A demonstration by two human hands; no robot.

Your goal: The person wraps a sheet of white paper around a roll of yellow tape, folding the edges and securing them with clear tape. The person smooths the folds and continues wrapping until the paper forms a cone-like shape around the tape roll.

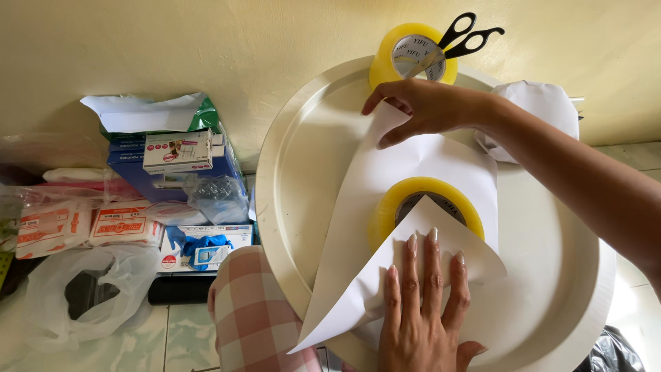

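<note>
- At far left, small boxes and plastic bags [82, 289] lie on the floor.
- A round cream tray [296, 158] carries a white paper sheet [358, 207] folded over a yellow tape roll [389, 210].
- The left hand [423, 303] lies flat, fingers spread, pinning the lower fold.
- The right hand [423, 107] pinches the sheet's upper corner.
- Behind it, black scissors [468, 38] stand in a second tape roll [385, 62].

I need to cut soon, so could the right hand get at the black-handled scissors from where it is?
Probably yes. The right hand pinches the white paper just below the scissors, which stand in a yellow tape roll; nothing lies between, though it must let go of the paper first.
</note>
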